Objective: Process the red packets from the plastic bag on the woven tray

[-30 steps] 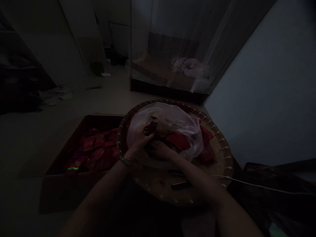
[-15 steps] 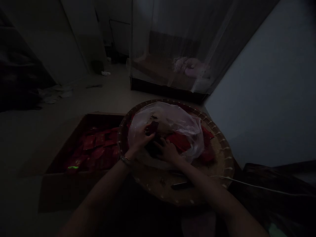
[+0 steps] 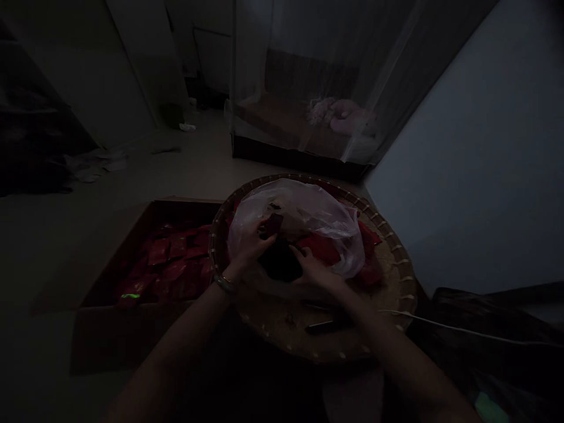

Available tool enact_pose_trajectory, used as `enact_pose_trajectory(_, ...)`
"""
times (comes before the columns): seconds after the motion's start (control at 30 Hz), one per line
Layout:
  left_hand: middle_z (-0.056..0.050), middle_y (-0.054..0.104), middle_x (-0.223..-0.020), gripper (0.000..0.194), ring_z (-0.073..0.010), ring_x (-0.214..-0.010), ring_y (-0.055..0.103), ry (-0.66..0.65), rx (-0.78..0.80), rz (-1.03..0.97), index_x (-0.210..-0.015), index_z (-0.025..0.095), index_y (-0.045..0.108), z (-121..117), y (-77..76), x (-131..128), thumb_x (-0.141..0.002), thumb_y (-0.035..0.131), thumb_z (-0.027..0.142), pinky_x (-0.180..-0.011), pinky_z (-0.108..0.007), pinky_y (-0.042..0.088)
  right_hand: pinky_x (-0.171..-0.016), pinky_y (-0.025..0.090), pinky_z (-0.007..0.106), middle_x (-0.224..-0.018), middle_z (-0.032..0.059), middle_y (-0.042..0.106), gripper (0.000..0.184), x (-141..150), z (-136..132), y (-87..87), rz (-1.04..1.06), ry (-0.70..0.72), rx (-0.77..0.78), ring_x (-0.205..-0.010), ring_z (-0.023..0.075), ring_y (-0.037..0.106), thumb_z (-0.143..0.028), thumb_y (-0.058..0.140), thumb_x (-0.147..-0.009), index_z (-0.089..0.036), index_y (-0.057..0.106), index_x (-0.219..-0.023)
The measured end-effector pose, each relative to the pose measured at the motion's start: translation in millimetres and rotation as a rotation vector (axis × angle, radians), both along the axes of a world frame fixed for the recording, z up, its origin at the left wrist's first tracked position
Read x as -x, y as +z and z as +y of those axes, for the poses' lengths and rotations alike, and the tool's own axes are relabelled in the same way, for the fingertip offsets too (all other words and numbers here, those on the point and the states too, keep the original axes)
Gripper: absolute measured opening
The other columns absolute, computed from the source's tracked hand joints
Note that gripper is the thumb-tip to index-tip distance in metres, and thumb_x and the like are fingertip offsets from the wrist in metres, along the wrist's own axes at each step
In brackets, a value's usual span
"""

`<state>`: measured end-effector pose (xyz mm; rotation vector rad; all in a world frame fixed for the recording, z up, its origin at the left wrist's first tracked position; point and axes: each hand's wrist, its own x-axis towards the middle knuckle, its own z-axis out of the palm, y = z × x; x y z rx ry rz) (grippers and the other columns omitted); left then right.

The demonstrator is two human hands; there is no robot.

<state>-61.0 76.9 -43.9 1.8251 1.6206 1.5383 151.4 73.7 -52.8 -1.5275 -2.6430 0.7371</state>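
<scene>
The room is very dim. A round woven tray (image 3: 396, 276) lies in front of me with a clear plastic bag (image 3: 308, 211) and red packets (image 3: 368, 238) on it. My left hand (image 3: 249, 244), with a bangle on the wrist, pinches a small dark red packet (image 3: 273, 224) at the bag's near edge. My right hand (image 3: 315, 270) rests beside it at the bag's mouth, fingers curled around a dark mass (image 3: 279, 261) that I cannot make out.
A cardboard box (image 3: 106, 329) holding several red packets (image 3: 170, 258) stands left of the tray. A dark stick-like thing (image 3: 326, 326) lies on the tray's near part. A white cable (image 3: 462, 332) runs off to the right. A net-covered bed (image 3: 308, 117) stands behind.
My right hand has shifted right and opened the bag's mouth, uncovering a dark mass between the hands. The left hand keeps its packet in place.
</scene>
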Motion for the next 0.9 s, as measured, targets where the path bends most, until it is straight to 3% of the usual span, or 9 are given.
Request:
enact_pose_trajectory(0.1,-0.006,0.068,-0.097,0.041,-0.0175,-0.084,0.065,0.022,0.009,0.004,-0.106,0.018,0.06,-3.0,4.8,-1.6,-0.067,0.072,0.024,-0.074,-0.029,0.055,-0.092,0.042,0.038,-0.133,0.0165,0.03,0.103,0.0,-11.1,-0.2,-0.045,0.025,0.0,-0.11,0.028,0.053,-0.016,0.075,-0.06,-0.026,0.018,-0.145)
enact_pose_trajectory(0.3,-0.004,0.069,-0.092,0.04,-0.0161,-0.079,0.065,0.01,0.012,0.01,-0.105,0.018,0.061,-1.7,2.0,-1.5,-0.067,0.071,0.024,-0.071,-0.028,0.055,-0.092,0.044,0.039,-0.134,0.015,0.031,0.078,30.9,-19.4,12.0,-0.002,0.1,-0.129,-0.114,0.0268,0.05,-0.01,0.063,-0.07,-0.026,0.033,-0.14)
enact_pose_trajectory(0.47,-0.004,0.068,-0.095,0.041,-0.0156,-0.079,0.065,-0.001,0.017,-0.018,-0.107,0.018,0.06,0.1,-0.8,-1.4,-0.068,0.07,0.024,-0.07,-0.026,0.055,-0.085,0.047,0.043,-0.141,0.0131,0.03,0.069,48.7,-19.4,20.9,-0.212,0.144,-0.202,-0.118,0.0298,0.044,-0.007,0.055,-0.077,-0.036,0.036,-0.137)
enact_pose_trajectory(0.57,-0.005,0.068,-0.095,0.041,-0.0159,-0.081,0.065,-0.01,0.022,-0.026,-0.107,0.018,0.06,-0.3,-0.3,-1.6,-0.068,0.07,0.024,-0.072,-0.027,0.054,-0.084,0.048,0.04,-0.135,0.0138,0.039,0.052,51.0,-18.8,22.5,-0.257,0.193,-0.202,-0.114,0.0292,0.047,-0.011,0.052,-0.081,-0.03,0.049,-0.129)
enact_pose_trajectory(0.7,-0.005,0.068,-0.093,0.043,-0.0163,-0.08,0.064,-0.056,0.056,-0.042,-0.108,0.018,0.06,0.3,-3.7,-1.5,-0.067,0.071,0.024,-0.072,-0.028,0.054,-0.085,0.047,0.037,-0.123,0.0146,0.049,0.035,42.7,-18.8,20.2,-0.165,0.215,-0.218,-0.108,0.0254,0.051,-0.009,0.053,-0.08,-0.02,0.063,-0.111)
enact_pose_trajectory(0.9,-0.007,0.066,-0.104,0.048,-0.0182,-0.09,0.063,-0.139,0.074,-0.018,-0.114,0.017,0.057,2.9,-11.9,-0.3,-0.068,0.071,0.027,-0.08,-0.031,0.051,-0.087,0.045,0.034,-0.109,0.0098,0.058,0.025,9.4,-5.0,8.7,0.248,0.06,-0.198,-0.099,0.0196,0.057,-0.008,0.062,-0.07,-0.017,0.067,-0.093)
